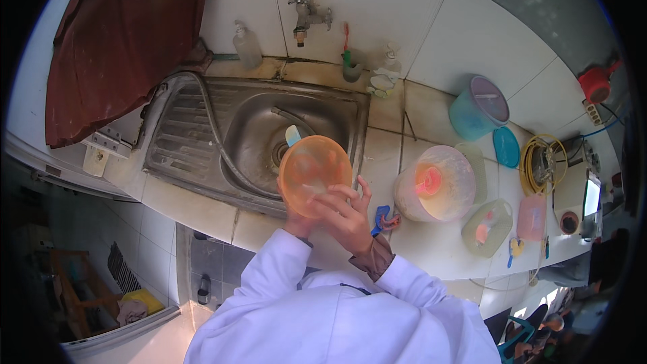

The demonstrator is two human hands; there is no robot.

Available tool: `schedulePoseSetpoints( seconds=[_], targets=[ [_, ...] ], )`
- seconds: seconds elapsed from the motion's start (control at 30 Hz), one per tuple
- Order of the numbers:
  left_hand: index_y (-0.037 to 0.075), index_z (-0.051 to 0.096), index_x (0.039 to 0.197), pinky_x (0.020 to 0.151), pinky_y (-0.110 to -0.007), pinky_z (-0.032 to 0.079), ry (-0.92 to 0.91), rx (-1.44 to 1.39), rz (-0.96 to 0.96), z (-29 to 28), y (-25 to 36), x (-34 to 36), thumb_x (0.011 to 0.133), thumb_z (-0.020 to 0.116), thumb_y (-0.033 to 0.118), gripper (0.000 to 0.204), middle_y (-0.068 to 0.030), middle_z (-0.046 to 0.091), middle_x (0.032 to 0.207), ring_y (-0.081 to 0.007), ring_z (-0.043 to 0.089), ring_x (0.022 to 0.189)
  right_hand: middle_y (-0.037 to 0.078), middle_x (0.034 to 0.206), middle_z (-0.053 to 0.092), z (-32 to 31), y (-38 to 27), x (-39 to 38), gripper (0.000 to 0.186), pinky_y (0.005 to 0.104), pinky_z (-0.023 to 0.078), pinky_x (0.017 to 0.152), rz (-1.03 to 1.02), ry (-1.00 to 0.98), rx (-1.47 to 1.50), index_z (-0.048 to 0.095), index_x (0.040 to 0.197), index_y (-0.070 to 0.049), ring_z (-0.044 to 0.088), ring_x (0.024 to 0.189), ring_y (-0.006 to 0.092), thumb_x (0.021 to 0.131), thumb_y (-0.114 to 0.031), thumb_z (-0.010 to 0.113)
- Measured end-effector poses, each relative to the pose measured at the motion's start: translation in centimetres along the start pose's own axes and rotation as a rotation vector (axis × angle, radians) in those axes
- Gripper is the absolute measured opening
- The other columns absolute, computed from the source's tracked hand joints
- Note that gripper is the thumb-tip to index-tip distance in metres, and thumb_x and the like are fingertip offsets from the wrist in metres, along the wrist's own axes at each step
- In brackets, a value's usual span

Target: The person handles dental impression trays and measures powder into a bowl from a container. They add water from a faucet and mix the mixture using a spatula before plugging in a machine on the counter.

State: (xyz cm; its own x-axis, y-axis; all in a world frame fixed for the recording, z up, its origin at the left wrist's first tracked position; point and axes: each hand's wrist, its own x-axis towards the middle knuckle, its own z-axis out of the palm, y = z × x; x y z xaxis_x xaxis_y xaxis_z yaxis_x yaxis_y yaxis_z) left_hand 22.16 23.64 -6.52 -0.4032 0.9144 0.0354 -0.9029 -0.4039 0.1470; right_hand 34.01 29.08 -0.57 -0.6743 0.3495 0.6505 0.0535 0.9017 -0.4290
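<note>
An orange, see-through bowl (315, 162) is tilted over the near edge of the sink basin, its round outline facing me. My left hand (297, 221) is closed around its lower left side, mostly hidden behind it. My right hand (347, 219) reaches across the near right side, fingers bent over the bowl and touching it; the thumb is hard to make out. From behind the bowl's upper left edge sticks a flat light-blue and yellowish tip (292, 136); I cannot tell what it belongs to. Beside my right wrist lies a small blue tray-like piece (382, 221) with pinkish material.
The steel sink (192, 121) has a grey hose (214, 125) across it, under a wall tap (306, 19). Rightward on the tiled counter stand a cloudy tub (404, 192), a teal bucket (465, 118), a greenish container (499, 234) and a coiled yellow hose (528, 168). A brown curtain (128, 40) hangs left.
</note>
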Motion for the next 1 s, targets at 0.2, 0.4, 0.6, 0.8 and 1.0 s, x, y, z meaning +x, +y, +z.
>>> schedulePoseSetpoints(
  seconds=[0.2, 0.4, 0.6, 0.8, 1.0],
  targets=[
    [0.007, 0.044, 0.127, 0.108, -0.044, 0.038, 0.204, 0.668, 0.036, 0.0, 6.0, 0.6, 0.093, 0.058, 0.044, 0.052, -0.0155, 0.045, 0.138, -0.0298, 0.044, 0.129, 0.0, 0.096, 0.067, 0.8, 1.4, 1.7, 0.023, 0.0506, 0.025, 0.106, 0.234, -0.003, -0.003, 0.068, 0.098, -0.012, 0.057, 0.102, 0.0195, 0.076, -0.008, 0.072],
    [0.009, 0.05, 0.1, 0.098, -0.039, 0.047, 0.263, 0.804, 0.059, 0.7, 7.9, 0.5, 0.096, 0.058, 0.028, 0.021, -0.0154, 0.054, 0.125, -0.022, 0.056, 0.109, 0.003, 0.11, 0.063, 2.9, 9.3, 0.6, 0.021, 0.0515, 0.029, 0.1, 0.437, -0.058, -0.499, 0.062, 0.106, -0.012, 0.055, 0.108, 0.0199, 0.085, -0.01, 0.061],
    [0.013, 0.041, 0.084, 0.066, -0.028, 0.05, 0.283, 0.982, -0.016, 2.6, 5.7, 1.5, 0.095, 0.058, 0.019, 0.021, -0.0116, 0.06, 0.1, -0.0112, 0.058, 0.075, 0.009, 0.116, 0.06, -0.1, 7.2, 0.9, 0.022, 0.0496, 0.034, 0.099, 0.467, -0.065, -0.543, 0.059, 0.109, -0.008, 0.052, 0.114, 0.0227, 0.087, -0.014, 0.059],
    [0.009, 0.041, 0.083, 0.046, -0.023, 0.043, 0.124, 1.263, -0.165, 9.0, 0.0, 3.8, 0.094, 0.059, 0.026, 0.027, -0.0068, 0.058, 0.077, -0.0083, 0.053, 0.058, 0.01, 0.097, 0.064, -14.4, 6.7, 1.6, 0.029, 0.0404, 0.049, 0.078, 0.784, -0.292, -0.38, 0.056, 0.117, -0.007, 0.061, 0.091, 0.0291, 0.09, -0.018, 0.056],
    [-0.002, 0.048, 0.091, 0.056, -0.036, 0.05, -0.227, 2.036, -0.24, 10.7, -9.8, 11.5, 0.089, 0.061, 0.036, 0.04, -0.0168, 0.061, 0.076, -0.0253, 0.062, 0.062, 0.013, 0.08, 0.062, -15.0, 13.8, -0.2, 0.021, 0.0392, 0.05, 0.064, 1.034, -1.102, -0.027, 0.058, 0.112, -0.011, 0.061, 0.066, 0.0296, 0.092, -0.018, 0.055]
  ],
)
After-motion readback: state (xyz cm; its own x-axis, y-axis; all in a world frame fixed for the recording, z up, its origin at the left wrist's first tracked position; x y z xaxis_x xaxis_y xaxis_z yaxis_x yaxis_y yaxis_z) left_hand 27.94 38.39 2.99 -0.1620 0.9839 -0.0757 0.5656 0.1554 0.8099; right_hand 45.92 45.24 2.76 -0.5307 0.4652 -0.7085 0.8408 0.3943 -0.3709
